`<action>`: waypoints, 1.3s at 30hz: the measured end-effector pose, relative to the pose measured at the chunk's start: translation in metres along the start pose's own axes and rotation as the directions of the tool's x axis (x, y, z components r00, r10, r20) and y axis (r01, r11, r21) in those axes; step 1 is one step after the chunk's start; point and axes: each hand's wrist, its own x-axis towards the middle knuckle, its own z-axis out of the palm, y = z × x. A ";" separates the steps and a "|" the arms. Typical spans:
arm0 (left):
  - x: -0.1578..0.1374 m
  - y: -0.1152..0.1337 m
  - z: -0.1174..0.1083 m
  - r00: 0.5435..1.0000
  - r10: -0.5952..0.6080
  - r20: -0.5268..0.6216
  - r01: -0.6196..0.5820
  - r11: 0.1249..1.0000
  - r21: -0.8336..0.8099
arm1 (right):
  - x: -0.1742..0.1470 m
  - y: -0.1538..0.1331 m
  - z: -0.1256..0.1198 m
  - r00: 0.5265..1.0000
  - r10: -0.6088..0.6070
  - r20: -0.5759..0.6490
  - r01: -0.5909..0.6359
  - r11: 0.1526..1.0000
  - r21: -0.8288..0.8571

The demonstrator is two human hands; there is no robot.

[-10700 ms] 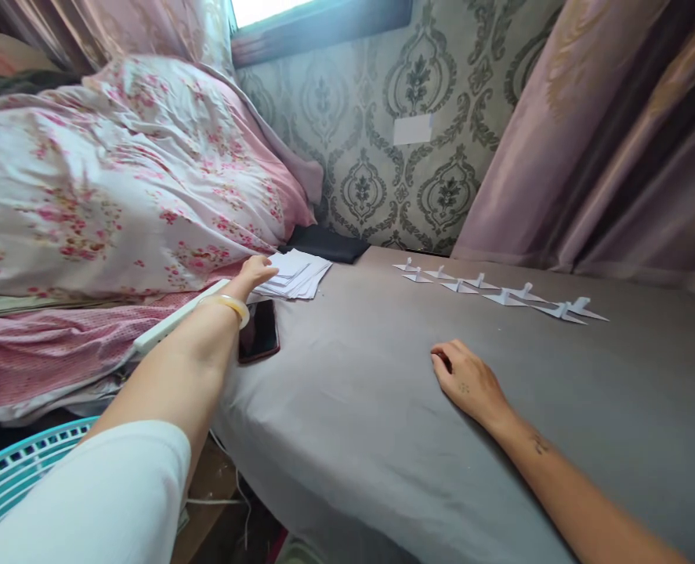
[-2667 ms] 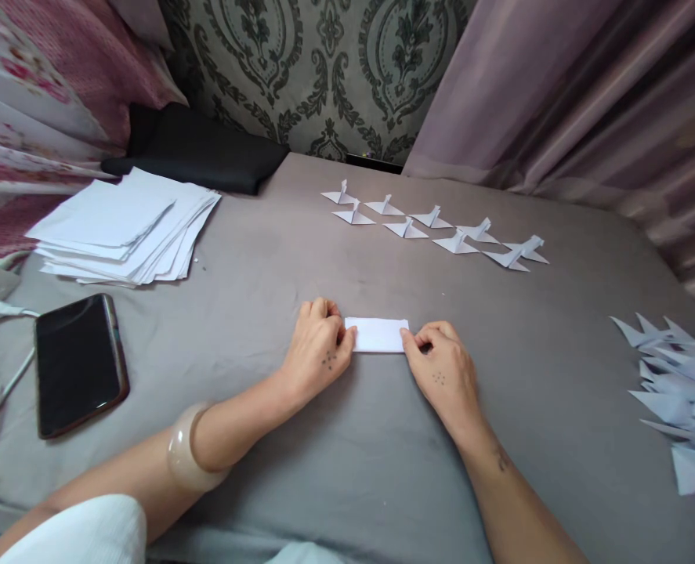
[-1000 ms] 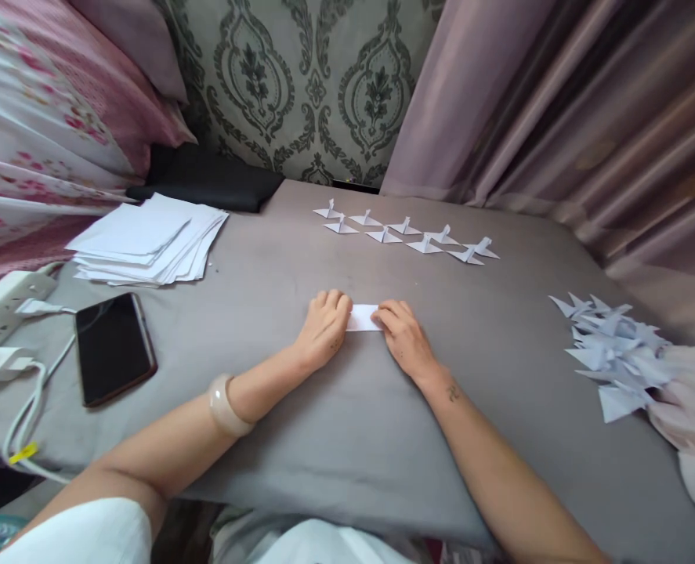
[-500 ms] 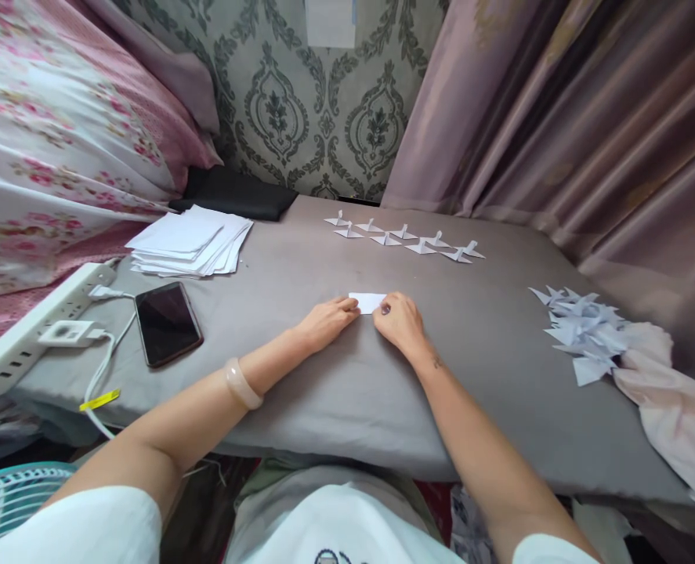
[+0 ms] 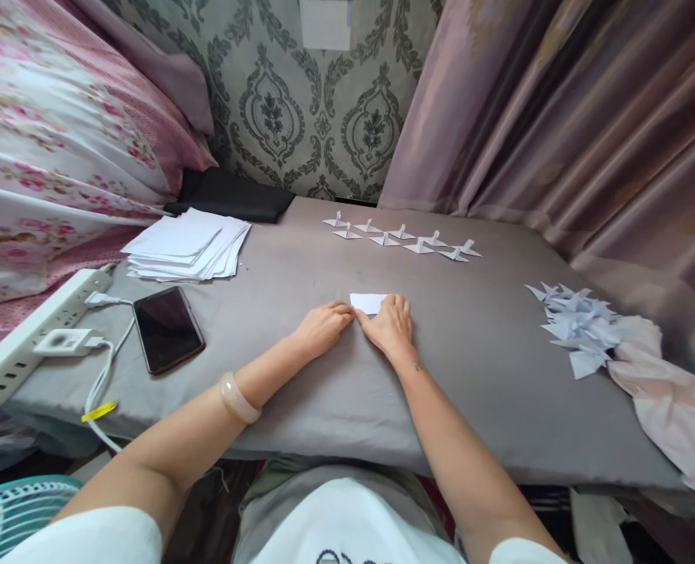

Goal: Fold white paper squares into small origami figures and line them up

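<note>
A small folded sheet of white paper (image 5: pixel 367 303) lies flat on the grey cloth in front of me. My left hand (image 5: pixel 326 324) is at its near left corner, fingers drawn together and closed on the edge. Across the right part of the paper lies my right hand (image 5: pixel 392 325), its thumb stretched left along the near edge and its fingers extended over the top. The two hands almost meet at the left corner. Beyond them stand several folded paper birds (image 5: pixel 384 239) in two rows.
A stack of white paper (image 5: pixel 186 244) and a black phone (image 5: pixel 168 329) are at the left, beside a white power strip (image 5: pixel 59 313) with cables. At the right a heap of folded paper pieces (image 5: pixel 582 321) touches a pale cloth (image 5: pixel 646 376). A black folded item (image 5: pixel 235 196) lies at the back.
My right hand has opened from a curled grip at the paper's right end, and its thumb has slid left along the near edge. My left hand has shifted slightly left.
</note>
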 end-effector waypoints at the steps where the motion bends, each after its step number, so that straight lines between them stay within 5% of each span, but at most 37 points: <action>1: 0.000 0.001 -0.001 1.000 0.000 0.000 0.000 1.000 0.003 | 0.001 0.002 -0.001 1.000 0.000 0.015 0.000 1.000 0.012; 21: -0.002 -0.003 0.002 0.999 -0.004 -0.034 0.005 1.000 0.023 | 0.061 0.070 -0.027 0.923 -0.045 0.381 -0.062 0.963 0.263; 29: 0.022 0.009 -0.005 0.993 -0.093 -0.068 0.098 0.993 0.068 | 0.068 0.080 -0.037 0.953 -0.122 0.279 0.046 0.963 0.265; 39: 0.054 0.006 0.008 0.994 0.093 -0.052 -0.080 0.972 0.220 | 0.048 0.067 -0.025 0.946 -0.179 0.269 0.081 0.938 0.337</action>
